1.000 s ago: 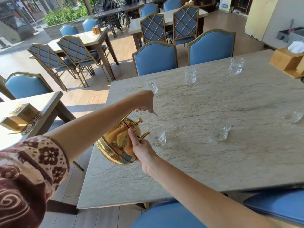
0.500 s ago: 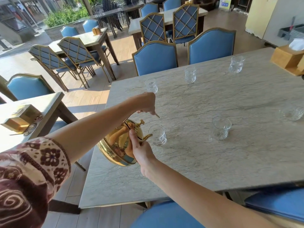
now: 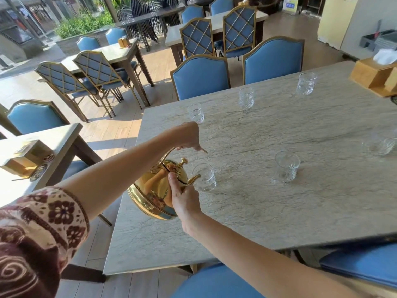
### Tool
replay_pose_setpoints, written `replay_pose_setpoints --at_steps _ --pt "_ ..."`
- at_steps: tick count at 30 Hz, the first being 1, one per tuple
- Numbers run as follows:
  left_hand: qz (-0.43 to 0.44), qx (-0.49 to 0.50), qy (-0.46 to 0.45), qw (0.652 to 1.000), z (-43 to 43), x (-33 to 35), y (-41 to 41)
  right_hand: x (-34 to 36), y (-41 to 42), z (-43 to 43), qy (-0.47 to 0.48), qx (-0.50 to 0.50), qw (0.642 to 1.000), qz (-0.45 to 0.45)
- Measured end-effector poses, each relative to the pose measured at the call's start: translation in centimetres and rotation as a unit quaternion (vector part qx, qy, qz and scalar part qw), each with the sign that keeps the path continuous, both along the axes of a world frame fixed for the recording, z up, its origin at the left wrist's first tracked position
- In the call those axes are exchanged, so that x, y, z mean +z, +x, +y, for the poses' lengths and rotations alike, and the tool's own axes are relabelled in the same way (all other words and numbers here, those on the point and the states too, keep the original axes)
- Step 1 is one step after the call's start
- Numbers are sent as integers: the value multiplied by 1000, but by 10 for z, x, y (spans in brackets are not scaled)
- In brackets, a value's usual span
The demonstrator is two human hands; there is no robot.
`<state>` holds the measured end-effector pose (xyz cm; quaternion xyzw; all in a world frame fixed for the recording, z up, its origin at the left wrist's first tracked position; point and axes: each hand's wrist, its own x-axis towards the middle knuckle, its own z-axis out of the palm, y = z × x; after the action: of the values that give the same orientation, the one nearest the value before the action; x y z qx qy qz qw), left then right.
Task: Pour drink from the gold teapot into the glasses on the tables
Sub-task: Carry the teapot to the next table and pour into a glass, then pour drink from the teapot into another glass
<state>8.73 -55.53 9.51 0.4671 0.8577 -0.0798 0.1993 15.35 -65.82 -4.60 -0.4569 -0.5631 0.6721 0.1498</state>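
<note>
Gold teapot (image 3: pixel 156 190): tilted over near bench (image 3: pixel 268 211) edge, spout at glass (image 3: pixel 205 178) rim. Left hand (image 3: pixel 189 136): fingers closed round handle. Right hand (image 3: pixel 184 201): fingers pressed against body.

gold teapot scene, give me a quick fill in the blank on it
1. The left hand grips the shiny gold metal teapot by its ____.
2. The right hand steadies the teapot's ____.
3. Its spout hangs over the nearest clear ____.
4. The chairs have ____ padding.

Missing: handle; body; glass; blue
</note>
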Motion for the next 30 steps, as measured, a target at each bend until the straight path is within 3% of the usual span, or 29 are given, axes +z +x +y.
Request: replay_pose_setpoints --at_steps 5,9,17,20,30 --pt "-39 18 36 998 -6 10 3 0 4 1 8 -14 1000 18" --pt "-90 61 125 986 -25 19 1 -5 12 3 44 2 999 28" --pt "-179 121 297 930 -55 28 19 41 88 32 179 56 982 21" --pt "-186 115 313 924 -42 30 42 45 112 45 199 55 978 11" --pt "-183 106 266 940 45 11 132 24 198 115 136 51 989 15"
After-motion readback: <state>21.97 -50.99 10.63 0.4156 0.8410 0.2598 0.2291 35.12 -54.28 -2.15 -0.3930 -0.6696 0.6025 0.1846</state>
